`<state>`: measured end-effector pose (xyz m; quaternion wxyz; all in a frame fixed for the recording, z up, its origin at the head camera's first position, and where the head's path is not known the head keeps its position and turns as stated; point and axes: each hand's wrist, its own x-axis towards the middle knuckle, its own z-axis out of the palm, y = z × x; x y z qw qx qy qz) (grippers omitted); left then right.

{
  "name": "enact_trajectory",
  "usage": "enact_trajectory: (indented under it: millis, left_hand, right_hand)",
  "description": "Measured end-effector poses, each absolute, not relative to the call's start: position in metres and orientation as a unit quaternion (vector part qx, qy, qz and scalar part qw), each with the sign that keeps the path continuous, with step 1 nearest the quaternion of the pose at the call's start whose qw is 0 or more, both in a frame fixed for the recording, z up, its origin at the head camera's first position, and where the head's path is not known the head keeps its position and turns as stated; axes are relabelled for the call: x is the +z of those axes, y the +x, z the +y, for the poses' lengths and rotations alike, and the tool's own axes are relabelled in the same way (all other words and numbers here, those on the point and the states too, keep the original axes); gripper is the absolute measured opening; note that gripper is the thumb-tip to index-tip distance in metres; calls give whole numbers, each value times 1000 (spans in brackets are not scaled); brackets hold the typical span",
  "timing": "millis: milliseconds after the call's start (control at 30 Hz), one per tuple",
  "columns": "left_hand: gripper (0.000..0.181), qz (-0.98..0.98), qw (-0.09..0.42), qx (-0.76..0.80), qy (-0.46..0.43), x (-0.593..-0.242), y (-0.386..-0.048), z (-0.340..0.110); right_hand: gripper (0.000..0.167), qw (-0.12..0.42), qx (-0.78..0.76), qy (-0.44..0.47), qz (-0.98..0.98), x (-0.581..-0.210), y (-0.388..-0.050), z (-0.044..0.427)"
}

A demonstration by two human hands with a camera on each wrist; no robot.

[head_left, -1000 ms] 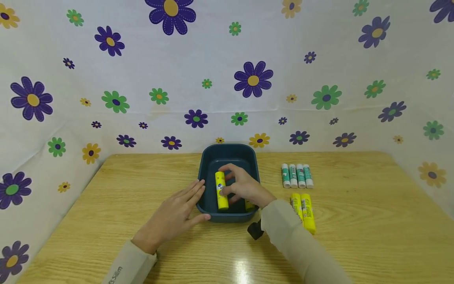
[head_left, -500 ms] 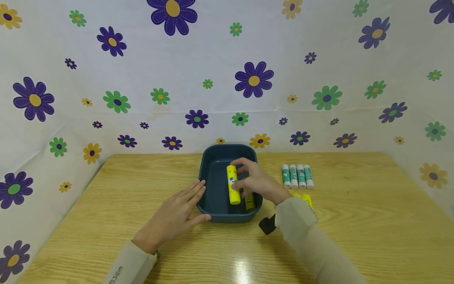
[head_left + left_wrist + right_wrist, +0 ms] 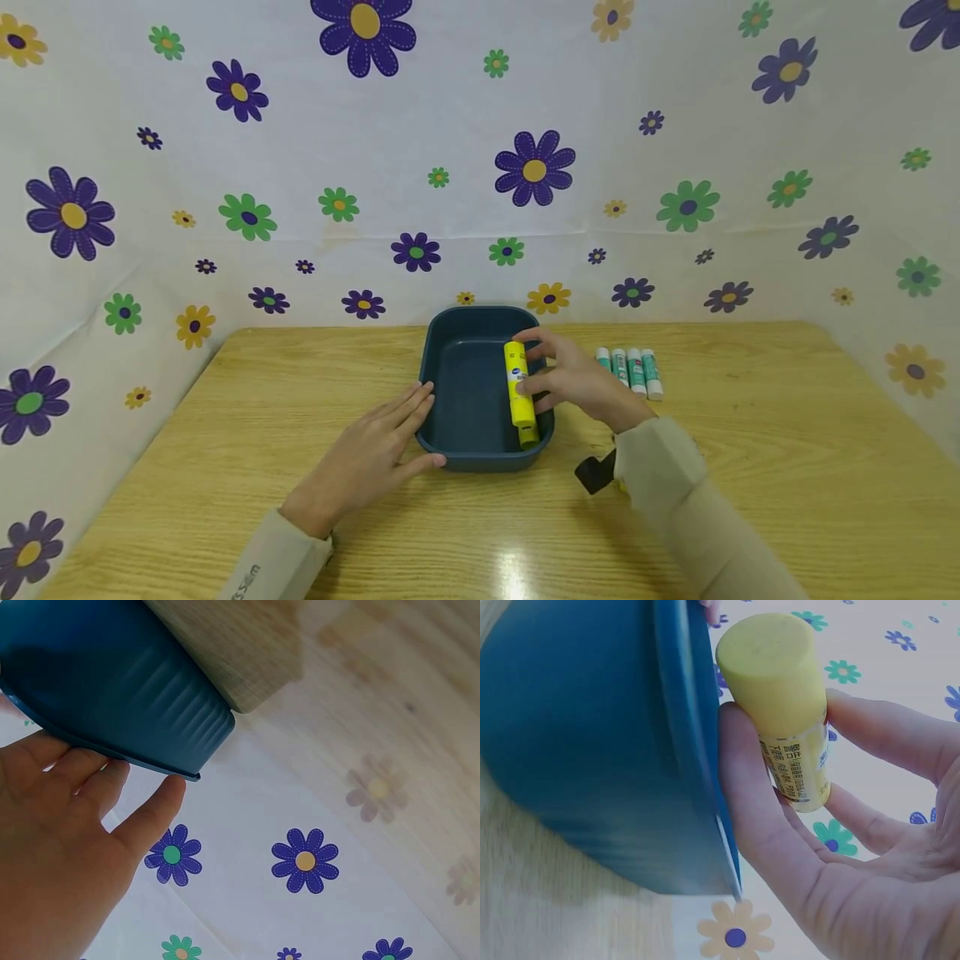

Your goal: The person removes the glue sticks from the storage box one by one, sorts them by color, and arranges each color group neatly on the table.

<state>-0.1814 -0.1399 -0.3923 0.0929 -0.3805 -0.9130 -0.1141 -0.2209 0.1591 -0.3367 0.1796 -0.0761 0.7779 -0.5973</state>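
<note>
Between thumb and fingers, my right hand point(image 3: 585, 385) pinches a yellow glue stick point(image 3: 522, 412), slightly tilted, over the right side of a dark blue plastic bin point(image 3: 480, 460). Under it, another yellow glue stick point(image 3: 529, 437) lies along the bin's right wall, mostly covered from view. The right wrist view has the held glue stick point(image 3: 769, 667) with its end toward the camera, close to the bin's rim point(image 3: 679, 697). My left hand point(image 3: 367, 458) rests at the bin's left side, fingers extended and the thumb by the front left corner; the left wrist view shows its fingertips touching the rim point(image 3: 150, 766).
Several white-and-green glue sticks point(image 3: 636, 375) lie in a row right of the bin, partly behind my right hand. A yellow sliver point(image 3: 623, 487) shows beside the right sleeve point(image 3: 667, 467). A black piece point(image 3: 596, 473) hangs at that wrist. Flowered cloth point(image 3: 450, 125) rises behind the table.
My right hand has carried the yellow glue stick rightward across the bin, above the one lying there. The right sleeve now covers nearly all the yellow sticks on the table. My left hand stays put.
</note>
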Motion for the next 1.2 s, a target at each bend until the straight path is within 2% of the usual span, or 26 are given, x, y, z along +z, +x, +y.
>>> enact_trajectory:
  millis: [567,1200]
  left_hand:
    - [80,-910,96,-122,-384,-392,-181,-140]
    - [79,-911,93,-117,-384,-391,-181,-139]
  right_hand:
    - [71,151,-591,-92,787,-327,-205,206]
    - [72,149,-548,-71,820,-332,-183,257]
